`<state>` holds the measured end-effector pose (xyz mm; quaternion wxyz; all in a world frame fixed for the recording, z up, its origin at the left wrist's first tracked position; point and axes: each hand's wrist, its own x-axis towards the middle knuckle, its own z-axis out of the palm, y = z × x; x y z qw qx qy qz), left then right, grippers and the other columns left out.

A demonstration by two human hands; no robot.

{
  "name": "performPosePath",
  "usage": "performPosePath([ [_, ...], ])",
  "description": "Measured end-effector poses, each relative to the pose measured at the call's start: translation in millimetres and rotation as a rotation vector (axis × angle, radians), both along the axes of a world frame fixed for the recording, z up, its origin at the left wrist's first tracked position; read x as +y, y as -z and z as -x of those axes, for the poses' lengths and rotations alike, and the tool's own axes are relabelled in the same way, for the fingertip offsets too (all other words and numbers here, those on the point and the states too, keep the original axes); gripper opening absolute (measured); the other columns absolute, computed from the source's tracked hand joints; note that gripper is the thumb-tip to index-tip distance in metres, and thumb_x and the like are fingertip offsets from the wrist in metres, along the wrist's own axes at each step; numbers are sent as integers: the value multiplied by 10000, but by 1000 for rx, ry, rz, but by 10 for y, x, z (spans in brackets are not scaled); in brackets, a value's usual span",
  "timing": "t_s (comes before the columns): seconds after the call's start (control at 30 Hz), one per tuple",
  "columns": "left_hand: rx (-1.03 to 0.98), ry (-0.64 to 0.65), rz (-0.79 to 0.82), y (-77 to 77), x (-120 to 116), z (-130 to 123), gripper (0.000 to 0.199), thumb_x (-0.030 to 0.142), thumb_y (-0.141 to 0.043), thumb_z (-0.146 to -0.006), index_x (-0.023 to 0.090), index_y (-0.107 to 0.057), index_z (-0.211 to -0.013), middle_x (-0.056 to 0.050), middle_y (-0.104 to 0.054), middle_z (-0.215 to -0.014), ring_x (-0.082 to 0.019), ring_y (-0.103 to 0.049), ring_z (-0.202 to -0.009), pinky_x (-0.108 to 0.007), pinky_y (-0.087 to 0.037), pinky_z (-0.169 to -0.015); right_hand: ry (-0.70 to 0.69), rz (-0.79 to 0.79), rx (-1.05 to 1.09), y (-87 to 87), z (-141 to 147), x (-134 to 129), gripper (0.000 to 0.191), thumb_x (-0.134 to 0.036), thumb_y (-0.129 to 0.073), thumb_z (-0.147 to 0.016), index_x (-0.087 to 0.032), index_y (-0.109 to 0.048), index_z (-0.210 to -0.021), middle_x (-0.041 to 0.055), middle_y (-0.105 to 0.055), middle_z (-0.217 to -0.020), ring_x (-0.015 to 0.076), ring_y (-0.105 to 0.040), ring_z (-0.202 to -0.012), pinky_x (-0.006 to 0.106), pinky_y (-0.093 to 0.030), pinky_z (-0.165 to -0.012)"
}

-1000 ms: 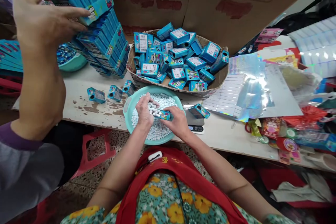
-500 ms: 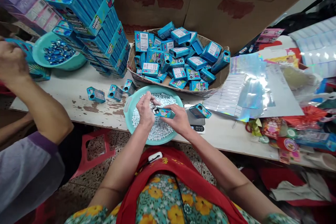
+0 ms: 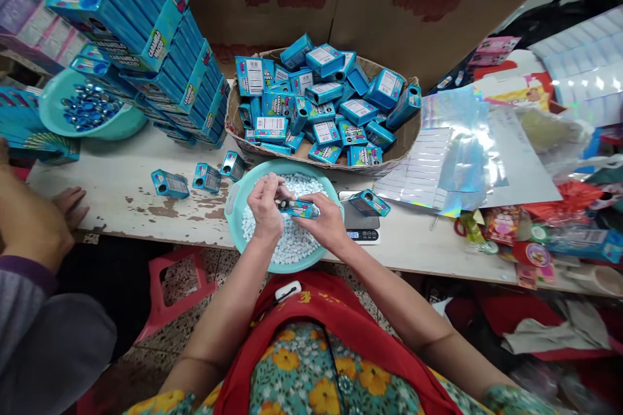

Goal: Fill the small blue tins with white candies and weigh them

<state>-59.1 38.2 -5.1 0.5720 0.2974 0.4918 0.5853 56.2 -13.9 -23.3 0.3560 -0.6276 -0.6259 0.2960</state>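
My right hand (image 3: 324, 219) grips a small blue candy tin (image 3: 299, 208), held on its side over the turquoise bowl (image 3: 235, 224). At the tin's open end is my left hand (image 3: 267, 207), its fingers curled and close against the opening; whatever they pinch is hidden. Small white candies (image 3: 296, 248) fill the bowl, and a few pale ones show at the tin's mouth. Right of the bowl, another blue tin (image 3: 368, 203) rests tilted on a digital scale (image 3: 363, 224) whose display is lit.
A cardboard tray (image 3: 321, 165) heaped with blue tins stands behind the bowl. Three tins (image 3: 169, 183) stand to the left, before stacked display boxes (image 3: 160, 45) and a bowl of blue caps (image 3: 92, 107). Sticker sheets (image 3: 467, 162) lie right. A co-worker's hand (image 3: 71, 207) rests on the table.
Both my hands and the tin stay over the bowl, with only a slight shift. The co-worker's raised arm has come down at the left. The scale's display now shows digits.
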Motion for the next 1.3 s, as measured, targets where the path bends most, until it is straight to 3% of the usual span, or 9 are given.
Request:
performPosePath([
  [0.13, -68, 46, 37, 23, 24, 1, 292, 455, -618, -775, 168, -563, -768, 18, -531, -566, -117, -557, -504, -260, -488, -581, 3, 19, -23, 62, 10, 29, 316, -240, -737, -692, -229, -642, -992, 38, -676, -960, 236, -619, -939, 366, -465, -833],
  [0.3, 26, -22, -45, 197, 177, 217, 314, 499, -504, -837, 189, -554, -830, 13, -528, -594, -130, -546, -529, -288, -493, -627, -13, -9, 81, -170, -160, -66, 310, -240, -741, -706, -226, -636, -997, 41, -658, -967, 218, -612, -944, 349, -471, -846],
  [0.4, 423, 25, -75, 644, 324, 306, 275, 465, -541, -814, 192, -577, -814, -19, -584, -706, -167, -578, -696, -309, -481, -741, 47, -25, 151, -251, -304, -174, 329, -266, -755, -703, -233, -634, -1007, 36, -649, -990, 202, -612, -940, 337, -474, -850],
  [0.5, 910, 329, -151, 1103, 372, 184, 246, 407, -595, -792, 186, -627, -895, -97, -625, -992, -251, -537, -1015, -380, -386, -942, 119, -29, 118, -187, -375, -227, 331, -301, -762, -697, -233, -636, -996, 41, -650, -990, 211, -614, -933, 356, -473, -852],
  [0.63, 1324, 544, -159, 1318, 289, -81, 327, 448, -544, -832, 201, -616, -1034, -135, -575, -1123, -321, -442, -1138, -433, -344, -949, 70, -2, 100, -91, -340, -203, 316, -310, -751, -706, -242, -638, -993, 39, -655, -975, 215, -619, -918, 357, -478, -841],
  [0.8, 1314, 661, -155, 1259, 156, 56, 175, 345, -557, -819, 226, -641, -916, -102, -610, -986, -262, -548, -956, -339, -402, -816, 136, -44, 84, -19, -313, -152, 309, -318, -747, -706, -232, -642, -983, 39, -657, -963, 216, -615, -924, 349, -473, -842],
  [0.97, 858, 247, 126, 1181, 32, 295, 181, 370, -666, -700, 199, -612, -667, -29, -580, -679, -183, -566, -689, -257, -413, -629, 126, -19, 44, 57, -347, -137, 293, -331, -725, -722, -227, -636, -982, 50, -656, -968, 221, -612, -925, 345, -474, -829],
  [1.13, 165, 115, 280, 662, -50, 260, 306, 458, -664, -696, 168, -572, -721, 13, -533, -592, -88, -440, -431, -200, -327, -404, 45, -20, -3, 69, -273, -128, 289, -313, -725, -723, -221, -628, -979, 49, -654, -950, 221, -615, -917, 341, -474, -815],
  [1.3, -111, 47, 162, 126, -77, 145, 278, 413, -659, -715, 170, -534, -763, -2, -582, -636, -96, -507, -448, -211, -397, -433, -60, 3, -94, 53, -79, -97, 287, -278, -730, -715, -218, -633, -979, 54, -667, -930, 237, -619, -895, 355, -465, -793],
])
